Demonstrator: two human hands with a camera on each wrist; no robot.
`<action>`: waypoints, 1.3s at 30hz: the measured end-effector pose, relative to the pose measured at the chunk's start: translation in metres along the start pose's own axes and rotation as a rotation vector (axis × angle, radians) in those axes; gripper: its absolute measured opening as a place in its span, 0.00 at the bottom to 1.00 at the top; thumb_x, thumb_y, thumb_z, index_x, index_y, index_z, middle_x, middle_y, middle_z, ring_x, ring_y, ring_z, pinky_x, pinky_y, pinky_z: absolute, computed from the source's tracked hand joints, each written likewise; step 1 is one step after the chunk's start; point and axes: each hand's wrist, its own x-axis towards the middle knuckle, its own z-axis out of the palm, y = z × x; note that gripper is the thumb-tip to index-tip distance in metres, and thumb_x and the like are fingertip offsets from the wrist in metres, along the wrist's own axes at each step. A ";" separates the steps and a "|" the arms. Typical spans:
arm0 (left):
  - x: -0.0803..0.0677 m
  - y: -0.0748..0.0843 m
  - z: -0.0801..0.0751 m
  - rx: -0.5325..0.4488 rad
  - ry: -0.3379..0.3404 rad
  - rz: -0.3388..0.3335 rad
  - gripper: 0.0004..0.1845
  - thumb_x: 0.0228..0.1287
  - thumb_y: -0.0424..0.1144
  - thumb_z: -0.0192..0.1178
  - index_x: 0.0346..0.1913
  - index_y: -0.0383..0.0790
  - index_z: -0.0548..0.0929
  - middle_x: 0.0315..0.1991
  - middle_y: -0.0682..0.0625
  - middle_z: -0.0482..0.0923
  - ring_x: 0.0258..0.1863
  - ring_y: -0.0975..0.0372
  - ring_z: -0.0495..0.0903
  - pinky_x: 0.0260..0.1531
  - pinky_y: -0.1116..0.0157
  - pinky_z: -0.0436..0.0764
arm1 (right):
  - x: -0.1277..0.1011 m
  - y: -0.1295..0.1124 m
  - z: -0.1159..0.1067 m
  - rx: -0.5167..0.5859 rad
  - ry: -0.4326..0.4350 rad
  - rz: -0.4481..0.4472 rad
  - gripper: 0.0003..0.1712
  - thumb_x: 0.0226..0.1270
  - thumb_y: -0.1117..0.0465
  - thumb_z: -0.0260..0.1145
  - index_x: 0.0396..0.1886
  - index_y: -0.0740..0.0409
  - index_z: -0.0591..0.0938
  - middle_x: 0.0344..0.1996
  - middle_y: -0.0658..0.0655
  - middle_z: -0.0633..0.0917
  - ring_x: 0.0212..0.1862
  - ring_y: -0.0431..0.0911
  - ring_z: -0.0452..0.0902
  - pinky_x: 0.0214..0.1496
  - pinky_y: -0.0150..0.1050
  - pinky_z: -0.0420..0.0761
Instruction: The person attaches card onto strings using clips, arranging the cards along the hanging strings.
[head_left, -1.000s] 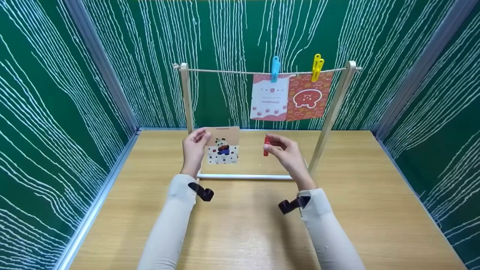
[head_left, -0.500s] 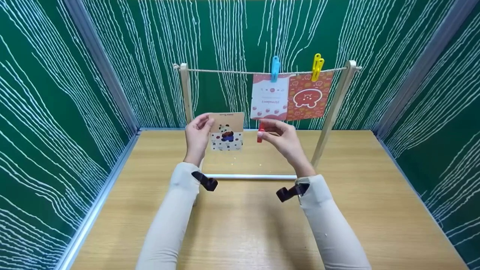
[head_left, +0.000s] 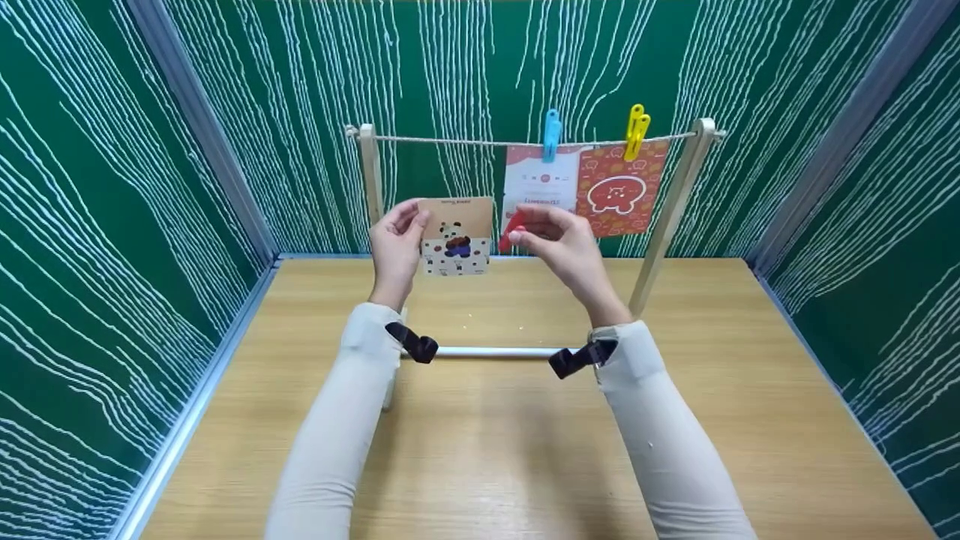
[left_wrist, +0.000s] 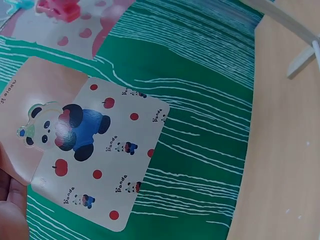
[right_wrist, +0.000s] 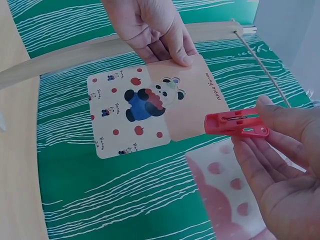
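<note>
My left hand pinches a panda card by its left edge, below the string. The card is tan above and white with red apples below. Between thumb and fingers my right hand holds a red clothespin, just right of the card and apart from it. In the right wrist view the red clothespin lies in front of the panda card. Behind the right hand, a strawberry card hangs under a blue clothespin, partly hidden.
A red bear card hangs under a yellow clothespin, close to the right post. A left post holds the string's other end. A white bar joins the frame low down, over the wooden table.
Both hands have risen toward the string, carrying the panda card and the red clothespin. The right hand has also shifted left, nearer the card, and the clothespin has tilted.
</note>
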 end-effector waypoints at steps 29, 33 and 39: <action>0.018 0.041 0.014 -0.017 -0.008 0.038 0.17 0.63 0.43 0.61 0.54 0.44 0.81 0.53 0.50 0.82 0.53 0.64 0.79 0.55 0.72 0.76 | 0.035 -0.056 0.005 0.052 0.174 -0.239 0.19 0.61 0.61 0.68 0.52 0.61 0.81 0.47 0.59 0.86 0.50 0.44 0.83 0.56 0.33 0.78; 0.020 0.044 0.015 -0.015 -0.004 0.030 0.18 0.63 0.45 0.61 0.55 0.45 0.80 0.55 0.51 0.81 0.55 0.65 0.78 0.56 0.73 0.75 | 0.039 -0.059 0.007 0.034 0.206 -0.267 0.16 0.62 0.62 0.68 0.50 0.61 0.83 0.45 0.58 0.87 0.47 0.42 0.83 0.54 0.33 0.79; 0.022 0.051 0.016 -0.038 0.010 0.021 0.18 0.62 0.43 0.63 0.54 0.44 0.81 0.54 0.50 0.82 0.55 0.65 0.79 0.54 0.75 0.76 | 0.043 -0.068 0.011 0.040 0.264 -0.288 0.15 0.61 0.62 0.68 0.48 0.59 0.84 0.43 0.57 0.88 0.44 0.42 0.83 0.52 0.32 0.79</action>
